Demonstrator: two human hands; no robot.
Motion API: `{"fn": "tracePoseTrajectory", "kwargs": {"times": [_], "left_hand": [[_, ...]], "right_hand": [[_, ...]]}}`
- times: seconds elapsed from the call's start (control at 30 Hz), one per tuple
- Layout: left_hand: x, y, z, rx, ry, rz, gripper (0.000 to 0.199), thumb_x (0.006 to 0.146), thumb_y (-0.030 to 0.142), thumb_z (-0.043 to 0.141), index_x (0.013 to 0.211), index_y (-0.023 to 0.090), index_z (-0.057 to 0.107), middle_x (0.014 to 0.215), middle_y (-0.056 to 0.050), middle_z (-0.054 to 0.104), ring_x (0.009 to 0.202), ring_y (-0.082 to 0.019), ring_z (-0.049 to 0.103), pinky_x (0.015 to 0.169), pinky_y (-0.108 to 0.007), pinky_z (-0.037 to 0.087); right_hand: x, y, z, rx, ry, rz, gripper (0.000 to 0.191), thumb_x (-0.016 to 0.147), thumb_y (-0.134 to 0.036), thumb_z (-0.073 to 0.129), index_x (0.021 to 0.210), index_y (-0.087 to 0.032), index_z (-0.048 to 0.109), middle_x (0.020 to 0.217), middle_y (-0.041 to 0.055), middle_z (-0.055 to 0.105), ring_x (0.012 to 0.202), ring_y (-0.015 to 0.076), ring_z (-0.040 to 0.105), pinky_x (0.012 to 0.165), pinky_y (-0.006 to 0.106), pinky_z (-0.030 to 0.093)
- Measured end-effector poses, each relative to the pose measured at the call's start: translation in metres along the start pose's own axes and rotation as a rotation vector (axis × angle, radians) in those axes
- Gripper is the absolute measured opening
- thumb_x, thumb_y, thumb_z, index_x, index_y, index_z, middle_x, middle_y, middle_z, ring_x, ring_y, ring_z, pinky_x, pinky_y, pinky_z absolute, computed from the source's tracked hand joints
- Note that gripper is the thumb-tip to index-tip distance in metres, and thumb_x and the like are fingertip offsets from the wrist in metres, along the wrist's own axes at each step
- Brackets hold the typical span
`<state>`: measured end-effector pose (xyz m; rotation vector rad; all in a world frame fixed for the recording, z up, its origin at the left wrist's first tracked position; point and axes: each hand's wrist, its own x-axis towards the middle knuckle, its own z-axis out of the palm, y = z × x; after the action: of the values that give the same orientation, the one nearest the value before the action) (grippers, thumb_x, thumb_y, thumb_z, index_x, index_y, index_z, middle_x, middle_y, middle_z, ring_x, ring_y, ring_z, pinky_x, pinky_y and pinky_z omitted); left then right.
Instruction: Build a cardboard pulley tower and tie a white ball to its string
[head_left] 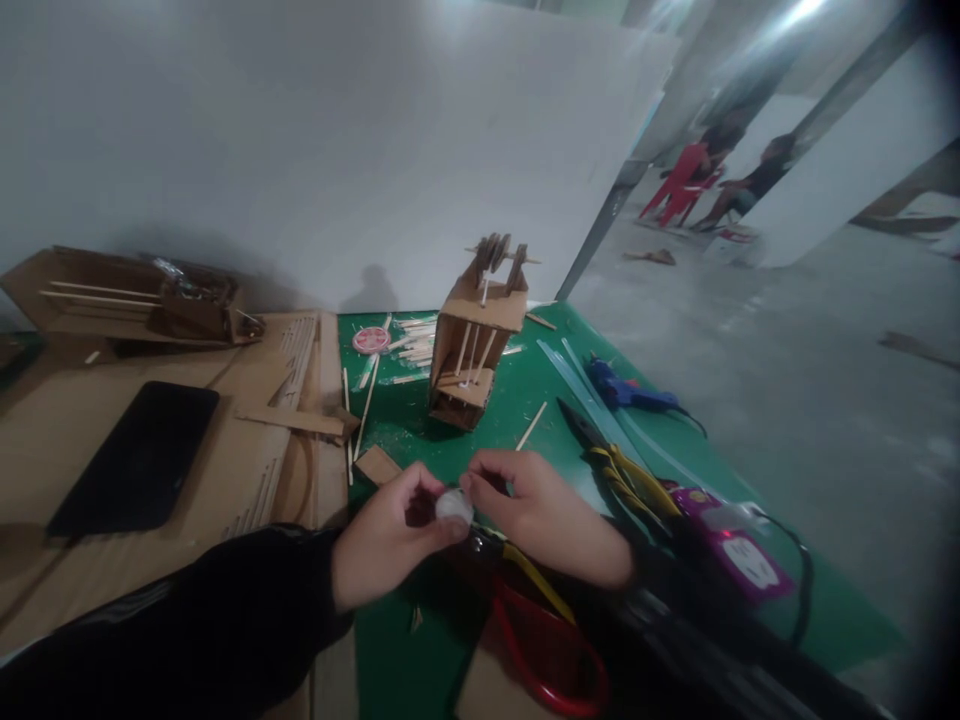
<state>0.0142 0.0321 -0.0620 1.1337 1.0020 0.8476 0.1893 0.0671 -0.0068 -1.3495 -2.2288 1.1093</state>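
My left hand (394, 535) is closed round a small white round thing (454, 508), perhaps a spool of thread or a roll of tape. At its right edge my right hand (536, 505) pinches with thumb and forefinger; what lies between those fingertips is too small to make out. Beyond both hands a cardboard model (480, 330) stands upright on the green table, with wooden sticks inside and cardboard discs on a stick axle at its top. Just under my hands lie red-handled scissors (551, 660) and a yellow-handled tool (536, 580), partly hidden.
Right of my hands are pliers (626, 480), clear glue sticks (589, 390), a blue glue gun (626, 390) and a purple power strip (731, 545). At left lie a dark phone or tablet (139, 455) and another cardboard model (127, 300). Wooden sticks (416, 345) lie behind. Two people sit far off.
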Motion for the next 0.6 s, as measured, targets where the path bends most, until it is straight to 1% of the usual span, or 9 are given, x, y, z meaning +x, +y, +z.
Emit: {"fn": "tracePoseTrajectory", "kwargs": {"times": [0.07,0.17,0.27,0.37,0.5,0.6], "left_hand": [[0.002,0.003,-0.001,-0.071,0.05,0.016,0.034,0.074,0.031,0.074,0.097,0.017,0.052,0.088,-0.001,0.061,0.08,-0.014,0.057,0.072,-0.026,0.044],[0.002,0.008,-0.003,-0.206,0.053,0.016,0.047,0.075,0.032,0.074,0.116,0.019,0.056,0.096,-0.005,0.066,0.086,-0.016,0.06,0.079,-0.028,0.045],[0.001,0.013,-0.004,-0.281,0.057,0.001,0.045,0.073,0.03,0.076,0.114,0.018,0.063,0.091,-0.005,0.07,0.084,-0.017,0.063,0.081,-0.03,0.047],[0.0,0.015,-0.005,-0.316,0.068,0.004,0.043,0.073,0.027,0.076,0.114,0.02,0.064,0.094,-0.004,0.071,0.083,-0.015,0.065,0.082,-0.03,0.049],[-0.002,0.018,-0.005,-0.299,0.084,0.028,0.038,0.075,0.026,0.075,0.11,0.019,0.064,0.093,-0.004,0.071,0.08,-0.014,0.066,0.077,-0.026,0.051],[-0.005,0.021,-0.003,-0.285,0.07,0.031,0.037,0.076,0.027,0.074,0.11,0.019,0.063,0.087,-0.003,0.071,0.075,-0.013,0.065,0.074,-0.025,0.05]], "right_hand": [[-0.007,-0.007,0.001,0.023,0.042,-0.039,0.026,0.092,-0.028,0.044,0.072,-0.016,0.057,0.063,-0.0018,0.054,0.057,0.0104,0.045,0.052,0.022,0.031],[-0.016,-0.012,0.006,0.015,0.104,-0.108,0.024,0.092,-0.026,0.044,0.076,-0.016,0.059,0.065,-0.0009,0.057,0.06,0.0112,0.048,0.056,0.023,0.033],[-0.02,-0.01,0.013,0.007,0.118,-0.164,0.025,0.093,-0.025,0.044,0.075,-0.016,0.06,0.065,-0.0008,0.056,0.061,0.0114,0.047,0.059,0.024,0.033],[-0.022,-0.006,0.02,0.066,0.092,-0.174,0.027,0.094,-0.026,0.043,0.073,-0.016,0.058,0.065,-0.0012,0.054,0.06,0.0109,0.045,0.059,0.023,0.033],[-0.022,0.004,0.027,0.213,0.062,-0.14,0.03,0.095,-0.03,0.043,0.074,-0.015,0.058,0.065,-0.0017,0.052,0.061,0.0102,0.044,0.059,0.022,0.034],[-0.017,0.015,0.032,0.33,-0.005,-0.075,0.032,0.094,-0.034,0.044,0.075,-0.013,0.059,0.063,-0.0018,0.05,0.059,0.0099,0.042,0.055,0.021,0.033]]}}
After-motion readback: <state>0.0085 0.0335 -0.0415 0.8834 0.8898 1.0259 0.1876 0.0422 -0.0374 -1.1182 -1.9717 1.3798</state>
